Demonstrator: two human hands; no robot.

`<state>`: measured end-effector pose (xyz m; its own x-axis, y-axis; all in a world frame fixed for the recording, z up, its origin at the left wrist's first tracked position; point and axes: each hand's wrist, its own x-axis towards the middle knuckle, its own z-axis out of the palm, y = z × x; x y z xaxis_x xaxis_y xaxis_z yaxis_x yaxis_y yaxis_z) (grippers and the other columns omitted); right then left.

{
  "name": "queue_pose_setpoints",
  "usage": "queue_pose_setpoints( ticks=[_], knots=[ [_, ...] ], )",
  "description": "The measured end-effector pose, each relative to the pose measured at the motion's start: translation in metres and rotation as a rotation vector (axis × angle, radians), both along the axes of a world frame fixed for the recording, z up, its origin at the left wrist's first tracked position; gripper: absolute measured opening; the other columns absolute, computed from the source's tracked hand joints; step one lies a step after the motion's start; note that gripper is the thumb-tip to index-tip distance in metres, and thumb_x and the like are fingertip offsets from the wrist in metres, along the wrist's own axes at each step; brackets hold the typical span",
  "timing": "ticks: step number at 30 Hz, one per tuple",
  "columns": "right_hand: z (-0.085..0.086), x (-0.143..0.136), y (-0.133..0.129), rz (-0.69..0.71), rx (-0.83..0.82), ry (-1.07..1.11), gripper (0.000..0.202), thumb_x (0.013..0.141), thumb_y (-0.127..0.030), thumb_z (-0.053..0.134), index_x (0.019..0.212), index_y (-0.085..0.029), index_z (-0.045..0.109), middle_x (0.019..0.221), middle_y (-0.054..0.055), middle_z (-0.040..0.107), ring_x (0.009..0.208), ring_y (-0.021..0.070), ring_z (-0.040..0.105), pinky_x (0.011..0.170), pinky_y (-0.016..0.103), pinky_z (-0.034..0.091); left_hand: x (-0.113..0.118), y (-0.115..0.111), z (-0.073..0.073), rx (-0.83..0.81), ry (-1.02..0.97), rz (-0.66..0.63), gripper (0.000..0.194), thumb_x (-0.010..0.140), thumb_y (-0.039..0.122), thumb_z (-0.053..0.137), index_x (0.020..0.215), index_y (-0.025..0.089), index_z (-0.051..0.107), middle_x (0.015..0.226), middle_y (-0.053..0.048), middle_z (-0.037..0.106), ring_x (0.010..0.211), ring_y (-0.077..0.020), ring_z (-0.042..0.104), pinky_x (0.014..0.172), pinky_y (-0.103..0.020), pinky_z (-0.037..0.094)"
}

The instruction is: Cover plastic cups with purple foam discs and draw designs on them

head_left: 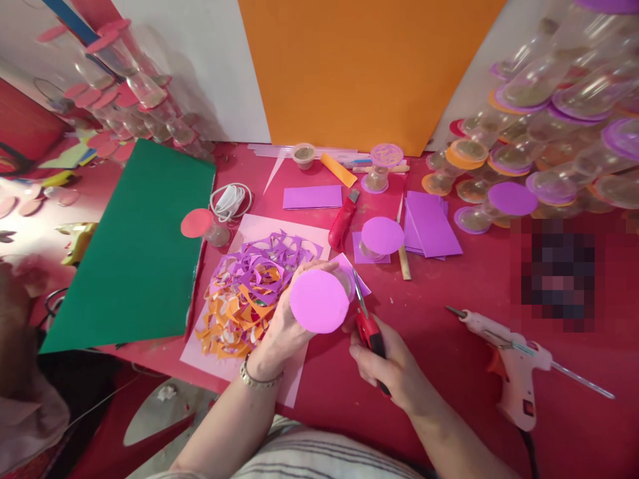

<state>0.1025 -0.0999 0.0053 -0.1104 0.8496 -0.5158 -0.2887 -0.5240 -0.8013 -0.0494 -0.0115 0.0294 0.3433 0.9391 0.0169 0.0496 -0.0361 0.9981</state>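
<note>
Right hand (382, 359) grips scissors (368, 328), blades pointing forward by the purple card (346, 262); left hand (287, 322) grips the purple-topped bottle (319, 301), just left.

My feed shows a green board (144, 253) resting partly on the red desk (439, 372). Just right of that board I see a coiled white cable (231, 201); well to the board's right, a white glue gun (522, 382). Beyond the board, rightward, I see an orange panel (369, 73).
</note>
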Motion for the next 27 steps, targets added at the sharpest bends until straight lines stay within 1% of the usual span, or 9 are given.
queue_pose_setpoints(
  ticks=[4, 7, 9, 13, 17, 20, 23, 25, 27],
  knots=[
    [0.002, -0.001, 0.001, 0.0, -0.015, -0.013, 0.028, 0.075, -0.04, 0.064, 0.091, -0.02, 0.052, 0.06, -0.01, 0.044, 0.039, 0.0035, 0.032, 0.039, 0.02, 0.025, 0.0, -0.001, -0.005, -0.001, 0.0, -0.003, 0.036, 0.078, 0.03, 0.075, 0.113, 0.026, 0.068, 0.113, -0.007, 0.066, 0.123, -0.0293, 0.054, 0.114, -0.05, 0.038],
    [0.004, -0.001, 0.002, 0.011, -0.026, -0.037, 0.028, 0.074, -0.041, 0.064, 0.088, -0.02, 0.051, 0.058, -0.01, 0.043, 0.04, 0.0041, 0.032, 0.04, 0.02, 0.026, 0.001, 0.0, -0.004, 0.004, 0.015, 0.059, 0.047, 0.07, 0.026, 0.081, 0.114, 0.028, 0.067, 0.121, -0.006, 0.064, 0.126, -0.0312, 0.052, 0.115, -0.052, 0.036],
    [0.007, 0.0, 0.003, 0.025, -0.028, -0.046, 0.029, 0.073, -0.041, 0.065, 0.088, -0.02, 0.051, 0.057, -0.01, 0.042, 0.04, 0.0045, 0.033, 0.04, 0.021, 0.026, 0.001, 0.001, -0.002, 0.021, 0.023, 0.097, 0.049, 0.066, 0.024, 0.084, 0.112, 0.027, 0.069, 0.121, -0.006, 0.064, 0.126, -0.0319, 0.051, 0.115, -0.051, 0.037],
    [0.008, 0.001, 0.004, 0.027, 0.026, -0.037, 0.028, 0.073, -0.04, 0.064, 0.089, -0.021, 0.051, 0.057, -0.01, 0.041, 0.044, 0.0061, 0.035, 0.044, 0.022, 0.029, 0.0, 0.005, -0.002, 0.075, 0.011, 0.005, 0.047, 0.068, 0.021, 0.082, 0.113, 0.027, 0.071, 0.118, -0.006, 0.065, 0.121, -0.0308, 0.054, 0.109, -0.047, 0.044],
    [0.004, 0.002, 0.001, 0.035, 0.038, -0.04, 0.025, 0.076, -0.038, 0.063, 0.09, -0.021, 0.051, 0.058, -0.009, 0.04, 0.047, 0.0071, 0.036, 0.047, 0.024, 0.03, -0.002, 0.009, -0.004, 0.124, 0.021, -0.048, 0.047, 0.069, 0.023, 0.081, 0.115, 0.026, 0.07, 0.12, -0.007, 0.065, 0.123, -0.0304, 0.053, 0.109, -0.045, 0.043],
    [0.002, 0.002, -0.001, 0.032, 0.032, -0.032, 0.025, 0.076, -0.038, 0.063, 0.09, -0.021, 0.051, 0.061, -0.009, 0.04, 0.046, 0.0056, 0.033, 0.046, 0.023, 0.028, -0.003, 0.008, -0.007, 0.126, 0.012, -0.073, 0.054, 0.067, 0.025, 0.083, 0.118, 0.023, 0.067, 0.123, -0.009, 0.063, 0.125, -0.0297, 0.052, 0.11, -0.043, 0.043],
    [0.002, 0.001, -0.001, 0.038, 0.029, -0.025, 0.025, 0.077, -0.038, 0.063, 0.09, -0.021, 0.051, 0.063, -0.009, 0.041, 0.045, 0.0045, 0.032, 0.044, 0.022, 0.027, -0.003, 0.002, -0.008, 0.041, -0.042, -0.026, 0.059, 0.069, 0.023, 0.082, 0.124, 0.025, 0.061, 0.13, -0.008, 0.06, 0.123, -0.0284, 0.054, 0.105, -0.042, 0.048],
    [0.002, 0.0, -0.001, 0.028, 0.031, -0.018, 0.024, 0.077, -0.039, 0.062, 0.088, -0.021, 0.05, 0.061, -0.009, 0.041, 0.044, 0.0045, 0.032, 0.044, 0.022, 0.027, -0.002, -0.001, -0.008, -0.023, -0.061, 0.035, 0.056, 0.07, 0.023, 0.081, 0.122, 0.026, 0.06, 0.132, -0.008, 0.059, 0.123, -0.029, 0.055, 0.102, -0.042, 0.051],
    [0.002, -0.002, -0.001, 0.005, 0.031, -0.004, 0.024, 0.077, -0.039, 0.063, 0.085, -0.022, 0.048, 0.058, -0.01, 0.04, 0.042, 0.0045, 0.031, 0.042, 0.021, 0.026, -0.001, -0.003, -0.009, -0.031, -0.053, 0.073, 0.05, 0.069, 0.023, 0.082, 0.115, 0.025, 0.063, 0.129, -0.007, 0.059, 0.126, -0.0306, 0.052, 0.107, -0.046, 0.047]
  ],
)
